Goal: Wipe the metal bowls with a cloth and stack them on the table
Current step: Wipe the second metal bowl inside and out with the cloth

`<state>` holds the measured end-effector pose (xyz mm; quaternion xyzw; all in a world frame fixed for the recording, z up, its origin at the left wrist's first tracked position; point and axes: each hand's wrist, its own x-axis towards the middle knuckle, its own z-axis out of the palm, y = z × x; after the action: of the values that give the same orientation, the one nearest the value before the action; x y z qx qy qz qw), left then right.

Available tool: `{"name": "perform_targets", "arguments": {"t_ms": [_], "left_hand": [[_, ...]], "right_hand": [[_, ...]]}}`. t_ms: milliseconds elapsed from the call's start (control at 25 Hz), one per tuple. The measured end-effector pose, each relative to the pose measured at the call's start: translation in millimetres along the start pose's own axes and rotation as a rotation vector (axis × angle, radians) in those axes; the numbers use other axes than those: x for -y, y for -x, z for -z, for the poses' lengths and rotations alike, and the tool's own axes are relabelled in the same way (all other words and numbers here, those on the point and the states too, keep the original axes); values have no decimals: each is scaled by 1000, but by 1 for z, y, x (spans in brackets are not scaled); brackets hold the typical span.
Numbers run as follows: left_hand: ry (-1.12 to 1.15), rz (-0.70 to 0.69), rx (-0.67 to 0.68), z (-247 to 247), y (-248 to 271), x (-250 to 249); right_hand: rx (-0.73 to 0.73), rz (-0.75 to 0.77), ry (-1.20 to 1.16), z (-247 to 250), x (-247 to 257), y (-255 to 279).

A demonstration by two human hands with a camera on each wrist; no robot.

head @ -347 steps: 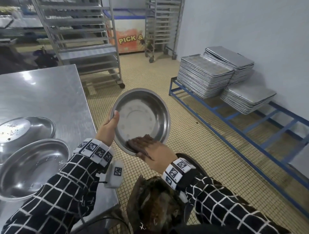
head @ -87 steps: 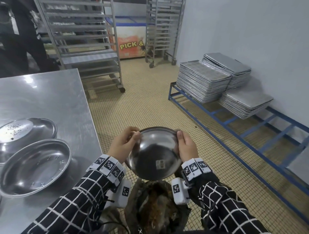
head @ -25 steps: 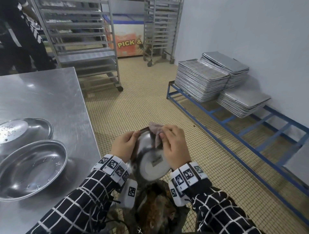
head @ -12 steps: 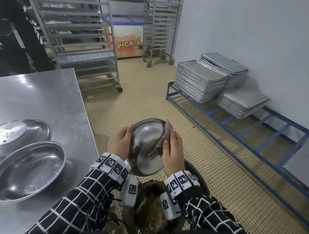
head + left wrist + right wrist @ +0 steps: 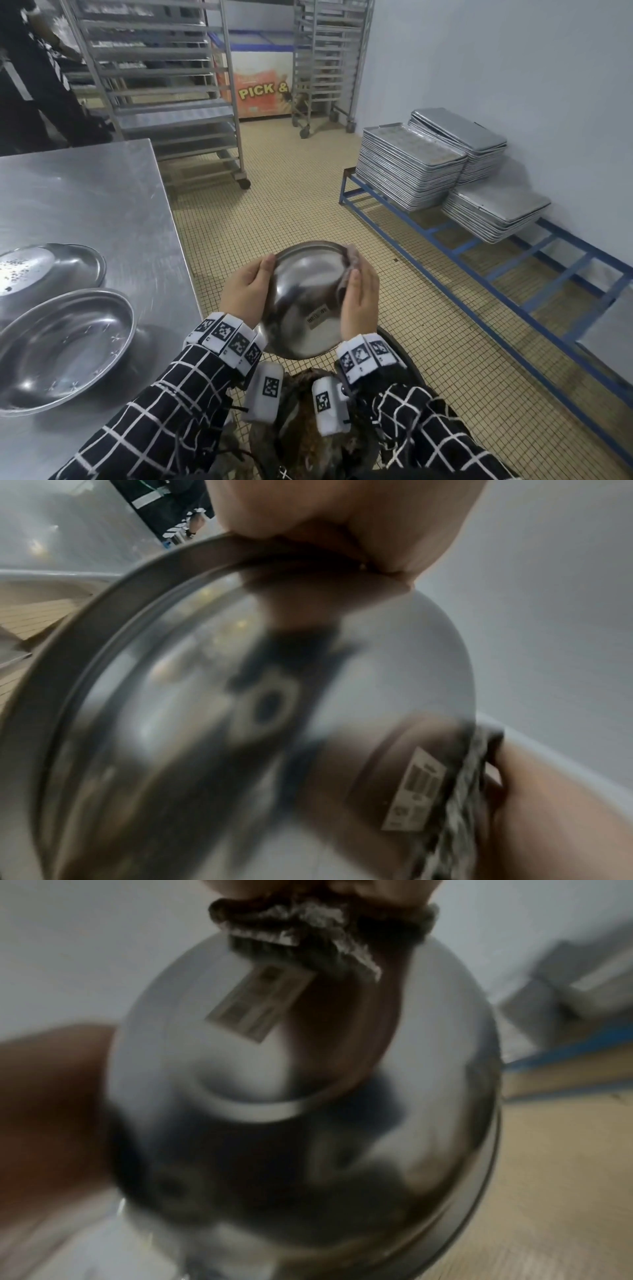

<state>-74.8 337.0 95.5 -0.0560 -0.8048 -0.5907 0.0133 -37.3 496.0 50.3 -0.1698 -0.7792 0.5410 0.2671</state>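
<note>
I hold a metal bowl (image 5: 301, 301) in front of me with its underside toward me; a barcode sticker (image 5: 317, 313) shows on its base. My left hand (image 5: 248, 294) grips the bowl's left rim (image 5: 143, 593). My right hand (image 5: 359, 301) presses a dark cloth (image 5: 352, 260) against the bowl's right side; the cloth (image 5: 301, 931) reaches the sticker (image 5: 260, 1004). Two more metal bowls (image 5: 65, 346) (image 5: 51, 270) sit side by side on the steel table (image 5: 96, 198) at left.
A dark bin (image 5: 308, 428) with brownish contents stands below my hands. A blue floor rack (image 5: 479, 260) with stacks of baking trays (image 5: 407, 164) runs along the right wall. Wheeled tray racks (image 5: 161, 85) and a person (image 5: 30, 75) are at the back left.
The bowl was turned over from inside-up to underside toward me. Over the last second my right hand has slid the cloth from the bowl's top down its right side.
</note>
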Motion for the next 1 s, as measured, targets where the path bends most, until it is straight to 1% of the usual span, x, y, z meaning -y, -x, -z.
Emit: {"name": "perform_targets", "arguments": {"t_ms": [40, 80, 120, 160, 240, 320, 400, 480, 520, 560, 600, 640, 760, 800, 840, 920, 960, 1000], "left_hand": [[38, 29, -5, 1, 0, 3], [75, 54, -9, 3, 1, 6], [101, 71, -13, 3, 1, 10], [112, 78, -21, 3, 1, 14], [66, 69, -19, 2, 1, 23], [-40, 43, 40, 2, 1, 27], [-113, 12, 145, 0, 2, 25], [-191, -32, 252, -2, 3, 19], [-237, -60, 286, -4, 2, 16], [-279, -84, 302, -6, 2, 15], [-310, -100, 298, -8, 1, 15], [-327, -106, 281, -9, 0, 17], [-313, -64, 234, -13, -1, 21], [-310, -41, 219, -13, 0, 20], [-305, -28, 198, -14, 0, 19], [-255, -43, 139, -13, -1, 12], [-226, -65, 110, -13, -1, 8], [-202, -88, 86, -12, -1, 5]], "right_hand": [[26, -174, -146, 5, -5, 0], [47, -307, -235, 11, -10, 0], [61, -383, -261, 18, -12, 0], [68, -414, -237, 23, -14, -2], [80, -404, -131, 31, -7, -7], [118, -320, -55, 38, -1, -14], [191, -200, 38, 42, 4, -22], [328, -84, 192, 41, 7, -29], [395, -17, 265, 39, 7, -31], [432, 51, 313, 36, 7, -31], [431, 108, 320, 33, 7, -31], [399, 158, 303, 30, 6, -29], [180, 363, 339, 23, 3, -24], [128, 437, 354, 20, 3, -20], [116, 502, 373, 18, 5, -13], [168, 608, 507, 10, 9, 4], [183, 637, 584, 6, 8, 11], [169, 632, 620, 3, 6, 15]]}}
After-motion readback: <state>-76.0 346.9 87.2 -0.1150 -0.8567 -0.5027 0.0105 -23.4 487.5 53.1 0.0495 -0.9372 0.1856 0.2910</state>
